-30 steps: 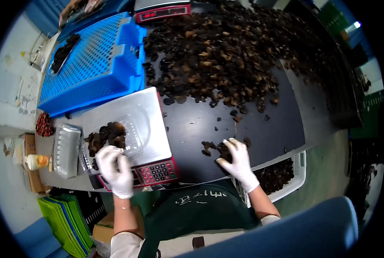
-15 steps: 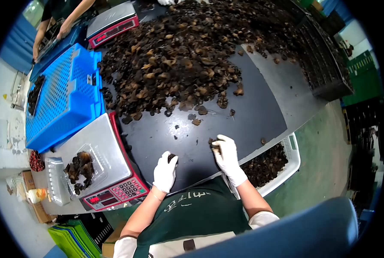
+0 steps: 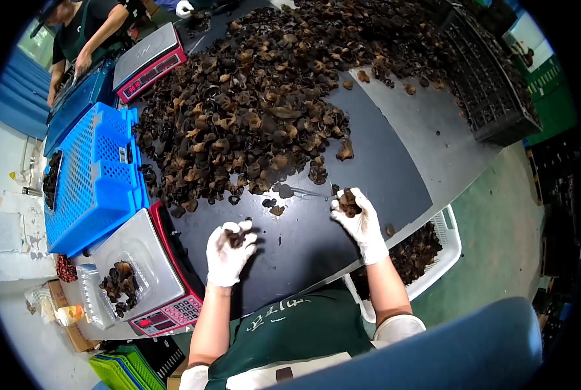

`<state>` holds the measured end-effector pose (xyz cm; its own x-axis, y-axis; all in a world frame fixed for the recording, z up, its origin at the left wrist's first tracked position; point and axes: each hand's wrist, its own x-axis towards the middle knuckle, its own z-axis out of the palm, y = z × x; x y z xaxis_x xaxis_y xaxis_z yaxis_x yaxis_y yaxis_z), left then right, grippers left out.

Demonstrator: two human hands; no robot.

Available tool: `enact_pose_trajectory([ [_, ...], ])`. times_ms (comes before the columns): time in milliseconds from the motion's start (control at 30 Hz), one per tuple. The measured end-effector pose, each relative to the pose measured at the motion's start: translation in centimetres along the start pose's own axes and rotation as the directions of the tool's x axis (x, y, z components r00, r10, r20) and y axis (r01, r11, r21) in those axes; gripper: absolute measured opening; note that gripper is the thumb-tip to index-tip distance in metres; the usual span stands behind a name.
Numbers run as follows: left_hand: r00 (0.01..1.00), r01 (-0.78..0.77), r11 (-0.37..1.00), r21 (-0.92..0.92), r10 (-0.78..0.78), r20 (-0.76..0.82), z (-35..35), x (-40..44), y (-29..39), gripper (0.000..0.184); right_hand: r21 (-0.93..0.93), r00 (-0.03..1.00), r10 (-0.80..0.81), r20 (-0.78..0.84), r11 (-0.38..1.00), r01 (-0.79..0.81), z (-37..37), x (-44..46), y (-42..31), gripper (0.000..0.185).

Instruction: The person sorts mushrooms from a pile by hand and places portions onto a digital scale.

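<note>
My left hand (image 3: pixel 227 260), in a white glove, is curled palm up around a small dark wood ear mushroom (image 3: pixel 236 239) above the black table. My right hand (image 3: pixel 363 227), also gloved, grips a larger brown wood ear mushroom (image 3: pixel 349 203) between thumb and fingers. Beyond both hands spreads a big heap of wood ear mushrooms (image 3: pixel 238 123), with a few loose pieces at its near edge. To the left, a scale (image 3: pixel 138 250) with a red keypad bears a clear plastic tray (image 3: pixel 146 286) containing several mushroom pieces (image 3: pixel 119 284).
A blue crate (image 3: pixel 82 182) and a second scale (image 3: pixel 149 62) line the left side. Under the table's right edge sits a white basket (image 3: pixel 451 240) with mushrooms inside. A black crate (image 3: pixel 498 123) stands at the far right. A co-worker (image 3: pixel 86 32) is at the upper left.
Both hands have lifted from near the table edge, the left going left and forward, the right forward and right. The mushroom pieces in them now show more. The camera view has shifted slightly.
</note>
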<state>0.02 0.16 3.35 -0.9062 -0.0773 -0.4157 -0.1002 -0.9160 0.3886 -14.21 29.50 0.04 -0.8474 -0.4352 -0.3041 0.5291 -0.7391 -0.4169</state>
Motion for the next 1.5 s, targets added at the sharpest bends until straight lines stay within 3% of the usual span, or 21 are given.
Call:
enact_pose_trajectory([
  [67,0.998,-0.064,0.947,0.315,0.054,0.04,-0.6,3.9,-0.6,0.024,-0.516,0.994,-0.104,0.031,0.85,0.105,-1.8,3.4,-1.2,0.01],
  [133,0.99,-0.009,0.474,0.881,0.127,-0.058,3.9,6.6,-1.1,0.02,-0.93,0.917,-0.342,0.204,0.224,0.291,-1.1,6.4,-1.2,0.007],
  [200,0.752,-0.505,-0.197,0.841,0.378,0.54,2.4,11.2,-3.5,0.018,-0.869,0.748,-0.448,0.49,-0.179,0.462,-0.2,9.3,-0.6,0.018],
  [233,0.667,-0.471,-0.495,0.73,0.341,0.662,2.9,11.8,-4.2,0.022,-0.855,0.776,-0.363,0.516,-0.274,0.44,0.1,9.9,-0.7,0.034],
  [333,0.812,-0.353,-0.7,0.621,0.1,0.575,3.1,10.7,-5.4,0.023,-0.816,0.848,-0.252,0.466,-0.494,0.302,1.8,9.5,1.0,0.045],
  [367,0.799,-0.397,-0.704,0.589,0.05,0.599,2.7,9.6,-5.6,0.019,-0.792,0.869,-0.2,0.453,-0.537,0.29,2.6,8.6,1.3,0.043],
  [467,0.918,-0.379,-0.656,0.653,-0.178,0.354,2.1,5.3,-4.8,0.013,-0.753,0.854,-0.001,0.52,-0.473,0.457,1.9,6.5,2.4,0.026],
  [533,0.884,-0.424,-0.462,0.779,-0.023,0.467,2.3,4.1,-3.1,0.016,-0.779,0.82,-0.035,0.572,-0.335,0.53,1.8,5.5,3.1,0.019],
  [600,0.804,-0.399,-0.545,0.737,0.178,0.567,2.7,6.0,-1.7,0.024,-0.847,0.838,-0.134,0.53,-0.143,0.512,2.8,6.1,2.5,0.022],
  [700,0.762,-0.271,-0.587,0.763,0.353,0.542,3.5,9.9,-0.7,0.04,-0.897,0.85,-0.287,0.442,-0.152,0.415,5.8,8.7,2.6,0.037],
  [733,0.755,-0.238,-0.639,0.731,0.352,0.553,3.4,10.9,-0.5,0.046,-0.913,0.876,-0.268,0.401,-0.196,0.358,6.0,9.7,2.9,0.04],
  [800,0.868,-0.147,-0.688,0.71,0.254,0.426,2.7,11.9,-0.6,0.045,-0.794,0.844,-0.229,0.484,-0.519,0.315,5.8,11.9,4.4,0.048],
  [867,0.903,-0.104,-0.689,0.718,0.238,0.359,2.3,11.2,-0.7,0.041,-0.746,0.864,-0.12,0.49,-0.571,0.343,6.3,11.6,5.4,0.052],
  [933,0.931,-0.066,-0.726,0.685,0.203,0.304,1.8,9.4,0.0,0.029,-0.748,0.828,0.015,0.56,-0.42,0.514,5.5,11.0,6.0,0.045],
  [1000,0.917,-0.09,-0.74,0.666,0.2,0.346,-0.8,6.9,0.2,0.02,-0.603,0.726,0.258,0.637,-0.419,0.678,4.3,9.3,6.4,0.039],
  [1067,0.89,-0.054,-0.727,0.685,0.277,0.364,-2.3,4.3,0.6,0.016,-0.683,0.723,0.276,0.634,-0.239,0.69,4.5,6.5,6.2,0.036],
  [1133,0.825,-0.064,-0.603,0.795,0.416,0.382,-3.0,2.3,1.2,0.023,-0.8,0.798,0.223,0.56,-0.105,0.591,5.2,5.0,4.9,0.046],
  [1300,0.77,-0.067,-0.376,0.924,0.57,0.287,-3.4,1.1,1.4,0.018,-0.885,0.872,-0.151,0.465,-0.106,0.453,2.9,4.2,2.2,0.05],
  [1333,0.755,-0.096,-0.353,0.931,0.584,0.299,-3.3,1.4,1.3,0.017,-0.942,0.936,-0.149,0.32,0.051,0.331,2.6,3.8,2.0,0.042],
  [1400,0.731,-0.129,-0.378,0.917,0.589,0.346,-2.9,2.6,0.7,0.014,-0.968,0.964,-0.098,0.245,0.038,0.25,1.8,4.0,2.0,0.031],
  [1500,0.673,-0.098,-0.431,0.897,0.635,0.379,-3.0,4.8,0.4,0.021,-0.885,0.855,-0.234,0.463,-0.159,0.436,3.3,4.7,3.7,0.016],
])
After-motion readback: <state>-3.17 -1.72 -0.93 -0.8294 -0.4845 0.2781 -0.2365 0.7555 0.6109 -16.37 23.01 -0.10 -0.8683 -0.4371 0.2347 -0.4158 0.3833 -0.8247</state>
